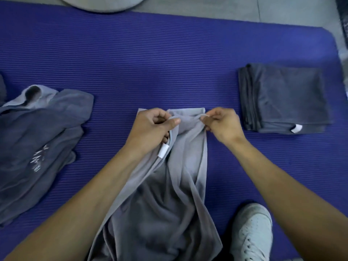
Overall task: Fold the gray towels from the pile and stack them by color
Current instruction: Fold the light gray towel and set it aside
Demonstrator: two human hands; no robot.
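Observation:
A light gray towel (180, 185) hangs in loose folds over the middle of the blue mat (150, 63), its lower part near me. My left hand (152, 127) grips its upper left edge, just above a white tag (163, 150). My right hand (221, 123) pinches the upper right corner. A folded light gray towel (185, 112) lies flat just behind my hands. At the left sits a loose pile of gray towels (37, 140). At the right stands a neat stack of folded dark gray towels (284, 98).
My white shoe (250, 232) rests on the mat at the lower right. A round gray object (101, 2) lies past the mat's far edge on the gray floor (244, 10). A dark object (344, 19) sits at the top right corner.

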